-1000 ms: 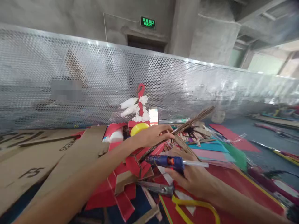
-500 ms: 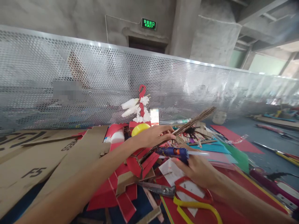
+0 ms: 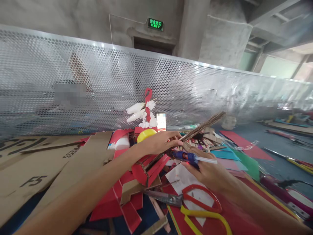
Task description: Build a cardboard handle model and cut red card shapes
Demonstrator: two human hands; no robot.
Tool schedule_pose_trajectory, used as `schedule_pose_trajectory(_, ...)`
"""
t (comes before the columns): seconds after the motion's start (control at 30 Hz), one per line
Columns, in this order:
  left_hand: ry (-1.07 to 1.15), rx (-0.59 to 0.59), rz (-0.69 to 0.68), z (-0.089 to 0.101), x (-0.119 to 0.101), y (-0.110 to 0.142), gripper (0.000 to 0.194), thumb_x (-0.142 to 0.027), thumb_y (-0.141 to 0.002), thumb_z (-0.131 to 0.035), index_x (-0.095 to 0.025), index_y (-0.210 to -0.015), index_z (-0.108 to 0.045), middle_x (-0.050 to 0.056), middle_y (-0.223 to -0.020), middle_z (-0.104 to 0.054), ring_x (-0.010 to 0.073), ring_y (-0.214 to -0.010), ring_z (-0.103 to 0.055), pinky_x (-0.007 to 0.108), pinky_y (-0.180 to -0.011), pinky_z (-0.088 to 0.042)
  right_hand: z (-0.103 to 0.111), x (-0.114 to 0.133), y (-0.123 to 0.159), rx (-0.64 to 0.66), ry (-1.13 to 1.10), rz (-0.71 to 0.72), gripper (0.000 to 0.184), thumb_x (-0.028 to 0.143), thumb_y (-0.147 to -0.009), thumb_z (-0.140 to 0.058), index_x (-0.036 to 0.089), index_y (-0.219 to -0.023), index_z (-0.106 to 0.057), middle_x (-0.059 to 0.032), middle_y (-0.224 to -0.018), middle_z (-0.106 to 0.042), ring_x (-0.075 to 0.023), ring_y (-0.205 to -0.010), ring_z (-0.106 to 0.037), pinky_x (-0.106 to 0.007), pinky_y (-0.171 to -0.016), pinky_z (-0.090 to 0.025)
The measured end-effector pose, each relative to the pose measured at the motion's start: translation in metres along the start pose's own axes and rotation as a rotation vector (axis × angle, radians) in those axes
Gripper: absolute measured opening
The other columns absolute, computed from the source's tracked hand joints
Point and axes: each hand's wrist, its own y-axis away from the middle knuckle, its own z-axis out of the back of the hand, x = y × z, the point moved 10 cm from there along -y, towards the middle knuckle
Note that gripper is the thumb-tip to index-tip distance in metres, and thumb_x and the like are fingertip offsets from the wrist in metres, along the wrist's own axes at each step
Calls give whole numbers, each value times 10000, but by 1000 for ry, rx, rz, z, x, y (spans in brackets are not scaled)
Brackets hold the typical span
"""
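Observation:
My left hand (image 3: 164,142) is closed round a long brown strip, which looks like rolled or layered cardboard (image 3: 206,125) and slants up to the right. My right hand (image 3: 210,171) grips a blue hot glue gun (image 3: 183,156), and a whitish glue stick (image 3: 207,160) juts from its back end. The gun's nozzle points left, close under my left fingers and the strip; its very tip is hard to make out. Below the strip lies a folded red card piece (image 3: 140,174) with cardboard edges. Scissors (image 3: 174,199) with red and yellow handles rest near my right wrist.
Cardboard sheets (image 3: 31,182) cover the left side. A red stand with white flowers (image 3: 148,111), a yellow round object (image 3: 146,135) and a phone (image 3: 161,122) stand behind my hands. Coloured paper (image 3: 246,145) and tools lie right, before a perforated metal screen (image 3: 102,81).
The glue gun has turned slightly, and its front end has shifted a little right and up towards the brown strip. My left hand and the strip have hardly moved.

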Motion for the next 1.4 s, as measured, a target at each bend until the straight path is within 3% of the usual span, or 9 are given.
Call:
schedule_pose_trajectory(0.13, -2, 0, -3, -2, 2, 0, 369, -519, -1010, -443, -225, -1106, -642, 35, -1066, -720, 186, -931, -652, 294, -837, -471, 3, 8, 1, -5, -43, 19, 251, 393, -1006, -479, 220, -1133, -609, -101, -1167, -695, -273, -1143, -632, -416, -920, -531)
schedule_pose_trajectory(0.33, 2, -1, -12, -1, 2, -1, 374, -517, -1010, -441, -219, -1109, -643, 47, -1076, -721, 192, -944, -654, 295, -847, -471, 5, 23, 1, 25, -112, 67, 246, 373, -996, -478, 202, -1065, -641, -104, -1068, -705, -253, -1027, -657, -401, -873, -537)
schedule_pose_trajectory(0.67, 19, -4, 11, -1, 5, -2, 375, -530, -1004, -437, -227, -1089, -640, 45, -1060, -720, 195, -927, -655, 308, -823, -476, -2, 4, 0, 54, -171, -46, 294, 404, -1002, -473, 222, -1124, -669, -92, -1145, -720, -276, -1072, -664, -438, -958, -512)
schedule_pose_trajectory(0.8, 41, 3, 26, 1, 7, -2, 370, -536, -1001, -436, -229, -1084, -624, 29, -1004, -708, 184, -885, -644, 286, -764, -464, 0, -4, -1, 56, -418, -134, 322, 444, -997, -461, 211, -1066, -673, -70, -980, -733, -249, -922, -682, -396, -849, -541)
schedule_pose_trajectory(0.9, 71, 11, 35, 6, 5, 0, 376, -539, -1005, -414, -220, -1029, -612, 15, -897, -673, 173, -807, -616, 276, -718, -445, -3, -21, 0, 86, -614, -240, 300, 470, -949, -527, 196, -992, -640, -33, -777, -683, -203, -722, -649, -325, -670, -533)
schedule_pose_trajectory(1.0, 67, 2, 52, 15, 8, 3, 395, -537, -1013, -378, -211, -965, -597, 4, -832, -618, 164, -748, -564, 283, -701, -422, -23, -47, 11, 228, -765, -447, 285, 436, -830, -662, 206, -947, -541, 59, -531, -535, -137, -469, -496, -254, -452, -405)
schedule_pose_trajectory(1.13, 73, -25, 43, 23, 20, 4, 394, -527, -1016, -359, -206, -909, -561, 2, -810, -556, 165, -737, -519, 289, -695, -410, -47, -66, 29, 427, -912, -602, 274, 373, -800, -658, 228, -849, -430, 102, -413, -461, -92, -364, -368, -219, -399, -308)
schedule_pose_trajectory(1.27, 78, -29, 26, 30, 29, 5, 385, -506, -1016, -354, -201, -939, -576, 34, -900, -600, 191, -828, -548, 317, -763, -433, -48, -68, 26, 524, -868, -544, 266, 431, -842, -628, 206, -855, -485, 31, -535, -593, -132, -437, -523, -247, -440, -399)
schedule_pose_trajectory(1.4, 42, -54, 42, 38, 33, 8, 389, -491, -1017, -353, -196, -891, -573, 37, -875, -593, 188, -798, -540, 319, -746, -429, -30, -59, 7, 465, -520, -275, 338, 522, -917, -555, 189, -856, -558, -39, -779, -668, -194, -706, -635, -310, -641, -502)
